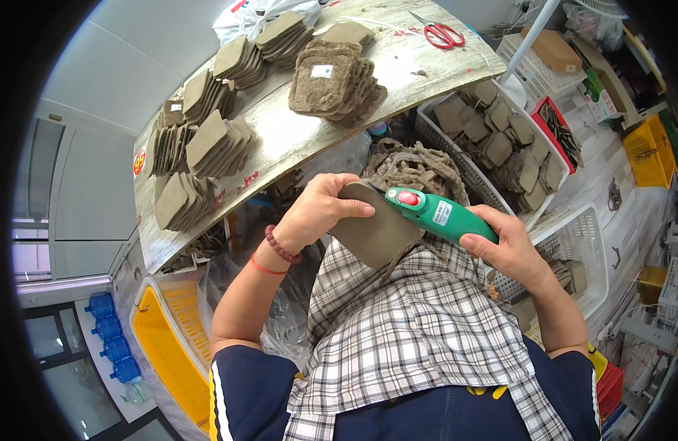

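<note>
My left hand (326, 211) pinches the upper left part of a flat brown square pad (382, 237) with rounded corners, thumb on top. A red braided bracelet and a thin red band circle that wrist. My right hand (507, 244) is wrapped around a green handheld electric cutter (454, 219) with a red switch. The cutter's head meets the pad's upper right edge; its blade is hidden from view. Just beyond lies a heap of brown trimmed strips (421, 167) at my lap. A checked apron (420, 316) spreads under the pad, with a narrow strip hanging at the pad's lower edge.
Stacks of brown pads (223, 145) and a fuzzy labelled stack (326, 79) stand on the table (269, 151). Red-handled scissors (442, 35) lie at its far right. To my right are a pad-filled crate (445, 140) and a white basket (593, 253); a yellow crate (162, 345) stands left.
</note>
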Demonstrator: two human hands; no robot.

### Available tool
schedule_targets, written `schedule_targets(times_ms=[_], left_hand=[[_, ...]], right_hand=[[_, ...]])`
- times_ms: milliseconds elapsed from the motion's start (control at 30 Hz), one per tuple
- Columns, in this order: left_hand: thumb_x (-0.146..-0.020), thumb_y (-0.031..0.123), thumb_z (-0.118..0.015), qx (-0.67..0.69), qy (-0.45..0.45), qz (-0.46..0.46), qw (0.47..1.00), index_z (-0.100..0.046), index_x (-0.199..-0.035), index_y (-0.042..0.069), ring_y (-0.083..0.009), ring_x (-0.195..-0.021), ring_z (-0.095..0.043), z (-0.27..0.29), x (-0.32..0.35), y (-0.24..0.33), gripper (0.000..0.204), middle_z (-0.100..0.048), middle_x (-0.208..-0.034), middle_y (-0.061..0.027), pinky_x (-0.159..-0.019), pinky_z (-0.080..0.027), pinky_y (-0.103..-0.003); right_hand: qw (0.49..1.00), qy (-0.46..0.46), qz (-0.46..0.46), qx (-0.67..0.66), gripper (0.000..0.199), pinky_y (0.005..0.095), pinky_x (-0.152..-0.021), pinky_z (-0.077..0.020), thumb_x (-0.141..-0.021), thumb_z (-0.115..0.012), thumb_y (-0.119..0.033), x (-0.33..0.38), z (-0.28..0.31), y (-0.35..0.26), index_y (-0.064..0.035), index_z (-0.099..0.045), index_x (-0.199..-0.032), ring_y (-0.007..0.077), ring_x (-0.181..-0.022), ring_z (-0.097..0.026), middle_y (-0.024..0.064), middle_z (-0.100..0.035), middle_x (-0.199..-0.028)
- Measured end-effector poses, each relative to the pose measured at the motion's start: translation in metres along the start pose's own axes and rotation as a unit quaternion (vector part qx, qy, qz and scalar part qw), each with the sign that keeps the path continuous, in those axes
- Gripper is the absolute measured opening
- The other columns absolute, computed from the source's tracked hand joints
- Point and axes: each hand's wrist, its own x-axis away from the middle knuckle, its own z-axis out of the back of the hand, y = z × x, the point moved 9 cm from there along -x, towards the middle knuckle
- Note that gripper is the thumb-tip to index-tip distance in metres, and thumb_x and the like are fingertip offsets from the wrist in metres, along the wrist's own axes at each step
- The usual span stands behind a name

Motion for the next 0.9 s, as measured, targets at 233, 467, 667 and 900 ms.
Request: schedule_targets(times_ms=[233,467,667,900], left_hand=[[-0.078,-0.002,-0.072,0.028,-0.048,-0.006,0.998,-0.061,-0.103,0.000,-0.0073,-0.085,-0.061,-0.008,-0.001,-0.001,0.028,-0.067,-0.095,-0.0022,-0.078,-0.050,-0.025],[-0.084,0.004,-0.066,0.087,0.131,-0.068,0.985,-0.059,-0.105,0.002,-0.0111,-0.087,-0.062,0.074,0.018,-0.030,0.022,-0.066,-0.098,-0.0035,-0.080,-0.049,-0.026],[-0.085,0.001,-0.064,0.204,0.199,-0.108,0.952,-0.065,-0.102,0.000,-0.0125,-0.082,-0.065,0.097,0.030,-0.038,0.017,-0.069,-0.096,-0.0074,-0.075,-0.052,-0.026],[-0.084,0.001,-0.066,0.144,0.166,-0.148,0.964,-0.066,-0.097,-0.001,-0.0095,-0.077,-0.062,0.082,0.033,-0.020,0.013,-0.069,-0.089,-0.0038,-0.072,-0.050,-0.024]], right_hand=[[0.998,-0.034,0.010,-0.050,0.041,0.0246,-0.067,-0.0470,-0.086,-0.070,-0.027,-0.016,-0.013,-0.004,0.0014,-0.059,-0.113,0.0084,-0.074,-0.057,0.0044,-0.063,-0.084],[0.985,0.011,-0.012,-0.169,0.039,0.0237,-0.067,-0.0482,-0.089,-0.066,-0.028,-0.029,-0.003,0.016,0.0018,-0.057,-0.112,0.0094,-0.073,-0.057,0.0035,-0.060,-0.080],[0.993,-0.028,-0.032,-0.112,0.038,0.0240,-0.069,-0.0478,-0.089,-0.066,-0.031,-0.035,-0.008,0.022,0.0000,-0.056,-0.108,0.0084,-0.073,-0.057,0.0046,-0.062,-0.082],[0.990,0.051,0.040,0.127,0.042,0.0293,-0.065,-0.0501,-0.083,-0.072,-0.034,-0.028,-0.013,-0.006,-0.0007,-0.062,-0.106,0.0151,-0.071,-0.063,0.0091,-0.065,-0.079]])
